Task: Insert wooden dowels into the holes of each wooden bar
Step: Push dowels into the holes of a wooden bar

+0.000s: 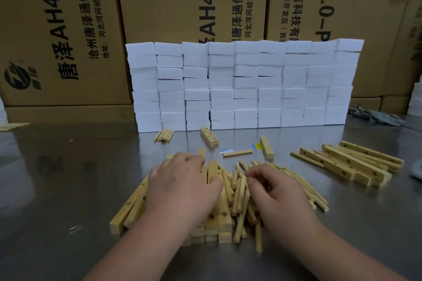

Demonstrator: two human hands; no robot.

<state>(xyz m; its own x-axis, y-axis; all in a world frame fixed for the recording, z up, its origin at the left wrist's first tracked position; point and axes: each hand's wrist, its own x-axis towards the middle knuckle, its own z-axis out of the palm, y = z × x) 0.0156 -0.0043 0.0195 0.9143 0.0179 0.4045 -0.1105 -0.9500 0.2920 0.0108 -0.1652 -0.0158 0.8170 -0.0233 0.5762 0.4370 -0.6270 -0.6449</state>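
A stack of pale wooden bars [219, 219] with drilled holes lies in front of me on the metal table. My left hand [182, 187] rests palm down on top of it, thumb against one bar. To the right a loose heap of round wooden dowels [242, 191] spreads out. My right hand [276, 191] hovers over the dowels with fingers curled downward among them; whether it pinches one is hidden. A second pile of drilled bars [351, 163] sits at the right.
A wall of stacked white blocks [244, 85] stands behind, with large cardboard boxes [68, 29] behind it. A short drilled block [209, 136], a small bundle of dowels [164, 135], a single dowel [237, 153] and a short bar [266, 147] lie mid-table. A grey rag [374, 116] lies far right.
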